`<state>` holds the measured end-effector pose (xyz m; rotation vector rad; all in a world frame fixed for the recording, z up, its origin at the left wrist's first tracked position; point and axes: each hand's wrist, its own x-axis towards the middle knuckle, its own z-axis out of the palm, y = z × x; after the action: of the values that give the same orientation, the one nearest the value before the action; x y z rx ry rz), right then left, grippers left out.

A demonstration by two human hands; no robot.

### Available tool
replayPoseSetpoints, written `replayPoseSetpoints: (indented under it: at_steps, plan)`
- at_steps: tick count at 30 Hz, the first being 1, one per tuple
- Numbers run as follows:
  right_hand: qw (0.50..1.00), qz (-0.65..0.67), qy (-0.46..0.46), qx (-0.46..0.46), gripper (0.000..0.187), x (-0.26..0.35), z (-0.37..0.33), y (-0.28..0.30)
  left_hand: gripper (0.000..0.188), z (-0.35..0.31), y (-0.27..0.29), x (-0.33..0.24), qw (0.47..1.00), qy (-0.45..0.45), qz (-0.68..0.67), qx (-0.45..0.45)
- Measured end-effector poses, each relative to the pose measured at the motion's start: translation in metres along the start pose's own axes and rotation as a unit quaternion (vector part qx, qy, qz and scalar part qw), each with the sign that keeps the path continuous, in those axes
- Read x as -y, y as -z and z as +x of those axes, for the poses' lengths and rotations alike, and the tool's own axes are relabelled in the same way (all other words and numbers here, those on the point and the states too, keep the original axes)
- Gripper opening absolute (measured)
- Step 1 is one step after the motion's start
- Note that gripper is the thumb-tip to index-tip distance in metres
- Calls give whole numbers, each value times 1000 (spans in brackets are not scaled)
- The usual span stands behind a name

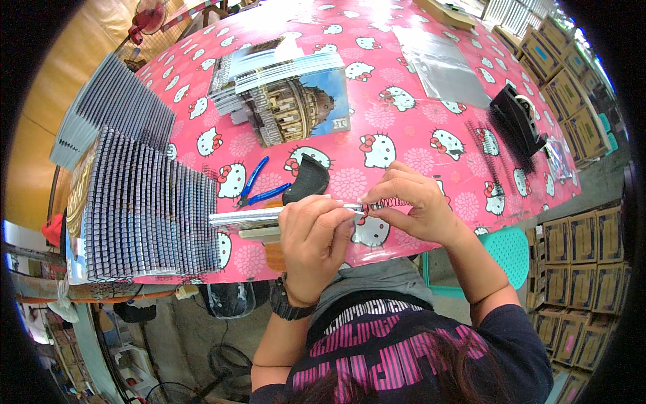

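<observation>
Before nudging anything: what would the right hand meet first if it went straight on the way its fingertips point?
Going left, the right hand would likely meet the right end of the booklet held in the left hand, though depth is unclear.

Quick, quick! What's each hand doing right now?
Left hand: closed, holding a flat, white-edged paper book.
Right hand: closed, fingertips pinching a thin, dark spiral coil at the book's end.

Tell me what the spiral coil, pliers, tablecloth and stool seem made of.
Spiral coil at the right hand: thin loops, plastic or coated wire; finish unclear.
Blue-handled pliers: smooth, evenly coloured grips suggest plastic or rubber.
Tablecloth: probably glossy vinyl, given its bright glare.
Teal stool: likely satin moulded plastic; uniform colour, perforated seat.
</observation>
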<state>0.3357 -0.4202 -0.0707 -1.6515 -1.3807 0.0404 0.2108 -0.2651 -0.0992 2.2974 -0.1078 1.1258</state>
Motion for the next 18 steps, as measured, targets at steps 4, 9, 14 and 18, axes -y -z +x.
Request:
replayPoseSetpoints:
  at_steps: [4,9,14,18]
  plan:
    - [999,26,17,10,27,-9,0,3,20,2,1,-6,998,4,62,5]
    - [998,30,-6,55,33,-6,1,8,22,0,2,-6,997,22,66,29]
    - [992,24,-94,77,46,6,2,8,25,4,4,-12,995,57,54,57]
    - [993,27,-83,82,50,16,1,4,31,4,8,-11,991,42,61,110]
